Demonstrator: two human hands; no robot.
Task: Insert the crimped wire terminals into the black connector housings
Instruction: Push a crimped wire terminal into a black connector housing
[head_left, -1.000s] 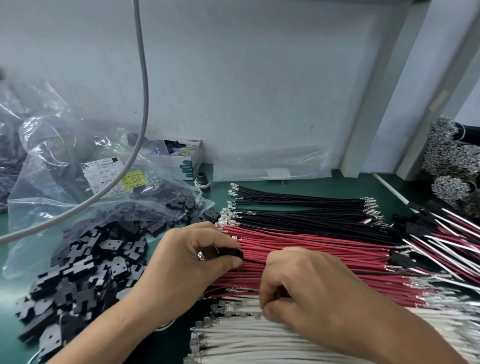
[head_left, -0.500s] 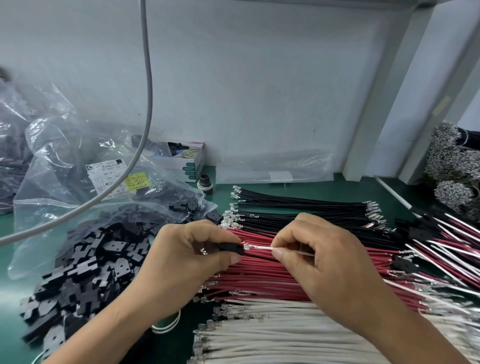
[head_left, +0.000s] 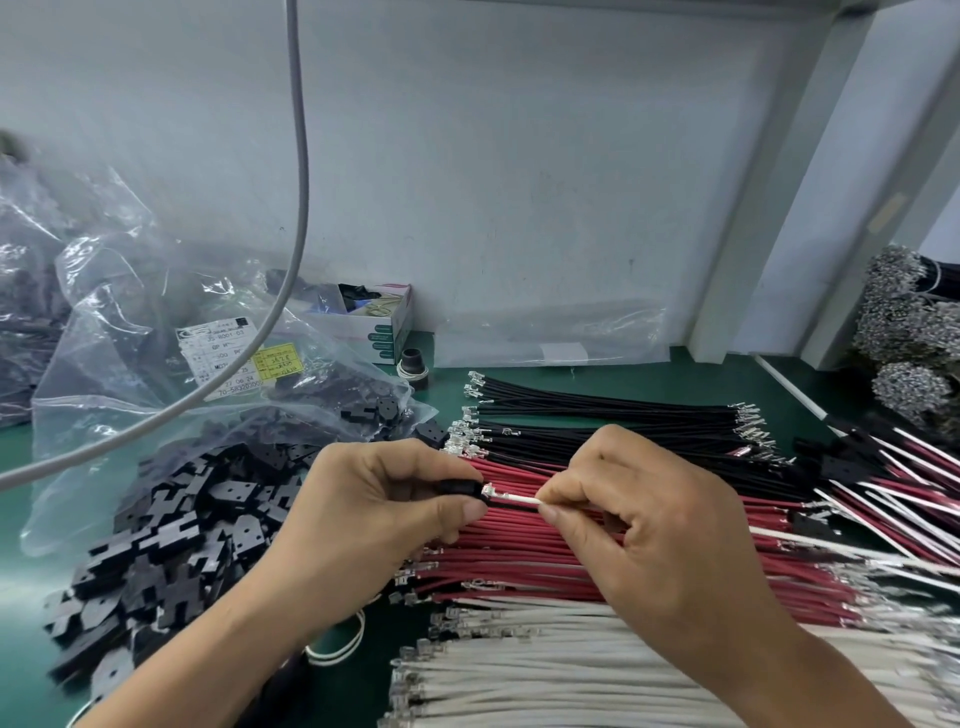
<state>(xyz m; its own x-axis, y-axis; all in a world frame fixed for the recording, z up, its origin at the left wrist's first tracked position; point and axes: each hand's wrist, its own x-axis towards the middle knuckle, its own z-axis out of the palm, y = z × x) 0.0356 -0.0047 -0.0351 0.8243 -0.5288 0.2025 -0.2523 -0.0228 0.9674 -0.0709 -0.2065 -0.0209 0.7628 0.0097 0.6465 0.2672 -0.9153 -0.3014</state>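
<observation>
My left hand (head_left: 374, 525) pinches a small black connector housing (head_left: 460, 488) between thumb and fingers, held above the wires. My right hand (head_left: 649, 530) pinches a white wire (head_left: 519, 500) near its end; the wire's metal crimped terminal (head_left: 489, 491) sits right at the housing's opening. The wire trails to the right behind my right hand. Below lie rows of black wires (head_left: 597, 415), red wires (head_left: 519, 561) and white wires (head_left: 545, 665), all with crimped terminals.
A pile of black housings (head_left: 156, 545) covers the green table (head_left: 47, 587) at the left, spilling from a clear plastic bag (head_left: 156, 322). A grey cable (head_left: 296, 208) hangs across. A small white box (head_left: 387, 332) stands at the wall. Finished assemblies (head_left: 883, 478) lie right.
My right hand lifted from the white wire pile with one white wire and brought its terminal up to the housing in my left hand. The terminal has since edged closer to the housing.
</observation>
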